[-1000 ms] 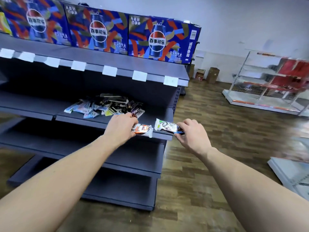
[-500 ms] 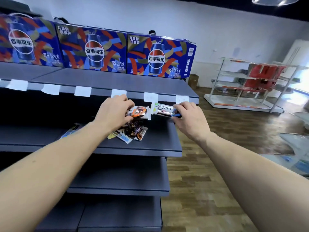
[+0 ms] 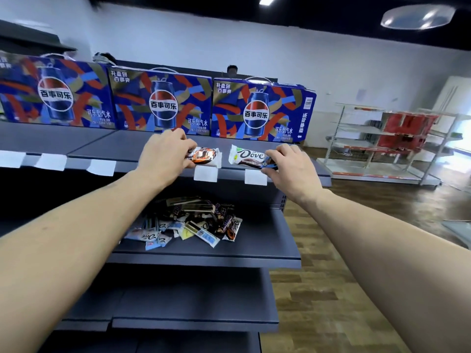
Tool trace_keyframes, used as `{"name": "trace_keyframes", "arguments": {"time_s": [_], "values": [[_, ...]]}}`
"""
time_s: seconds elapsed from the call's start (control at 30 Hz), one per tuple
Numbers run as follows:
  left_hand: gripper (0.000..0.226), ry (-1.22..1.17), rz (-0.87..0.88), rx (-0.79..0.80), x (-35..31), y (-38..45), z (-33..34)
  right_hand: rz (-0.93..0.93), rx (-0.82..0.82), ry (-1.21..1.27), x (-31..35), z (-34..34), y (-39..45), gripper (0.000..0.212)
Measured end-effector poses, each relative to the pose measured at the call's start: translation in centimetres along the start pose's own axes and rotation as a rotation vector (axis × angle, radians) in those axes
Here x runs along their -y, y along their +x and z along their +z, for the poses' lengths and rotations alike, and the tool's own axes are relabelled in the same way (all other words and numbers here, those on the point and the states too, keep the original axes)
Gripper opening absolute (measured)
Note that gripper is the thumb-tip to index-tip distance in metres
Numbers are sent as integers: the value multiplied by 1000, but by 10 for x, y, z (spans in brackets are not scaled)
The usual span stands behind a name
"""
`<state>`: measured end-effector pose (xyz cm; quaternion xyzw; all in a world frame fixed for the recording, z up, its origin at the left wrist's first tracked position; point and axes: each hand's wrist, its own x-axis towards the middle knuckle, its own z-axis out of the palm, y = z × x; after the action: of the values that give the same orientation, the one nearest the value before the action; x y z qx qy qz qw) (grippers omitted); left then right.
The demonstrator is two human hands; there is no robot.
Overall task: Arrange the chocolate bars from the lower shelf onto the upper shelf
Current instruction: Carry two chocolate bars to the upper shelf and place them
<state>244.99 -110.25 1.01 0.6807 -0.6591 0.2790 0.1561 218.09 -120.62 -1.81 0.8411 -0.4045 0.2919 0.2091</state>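
Note:
My left hand pinches an orange-and-white chocolate bar by its left end, over the front part of the upper shelf. My right hand pinches the right end of a white Dove bar at the same height, just right of the first bar. Whether the two bars touch the shelf surface I cannot tell. Below, a loose pile of chocolate bars lies on the lower shelf.
Three blue Pepsi cartons stand along the back of the upper shelf. White price tags hang on its front edge. Further dark shelves lie below. A white rack with red boxes stands right, on wood flooring.
Both hands rose from the lower shelf's front edge to the upper shelf level, each carrying its bar. The bars have moved apart and now sit over the upper shelf.

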Motion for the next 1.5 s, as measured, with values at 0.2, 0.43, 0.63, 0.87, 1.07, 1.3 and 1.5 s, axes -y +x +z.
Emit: {"name": "trace_keyframes", "arguments": {"time_s": [0.2,0.43,0.63,0.87,1.07,1.3,1.5], "values": [[36,34,-17,-29,38,36,26,-34,-14,14,14,36,57,41],[41,38,-72,35,74,85,58,-18,39,49,15,80,116,42],[39,1,-116,63,102,101,86,-32,97,55,28,110,147,45],[38,-4,-105,120,133,118,118,-27,170,28,43,140,174,45],[39,-73,-85,194,157,140,141,77,173,47,52,160,195,42],[37,-85,-63,190,173,168,174,197,189,52,50,184,219,39],[36,-116,-81,157,172,191,192,250,164,111,45,203,235,36]]}}
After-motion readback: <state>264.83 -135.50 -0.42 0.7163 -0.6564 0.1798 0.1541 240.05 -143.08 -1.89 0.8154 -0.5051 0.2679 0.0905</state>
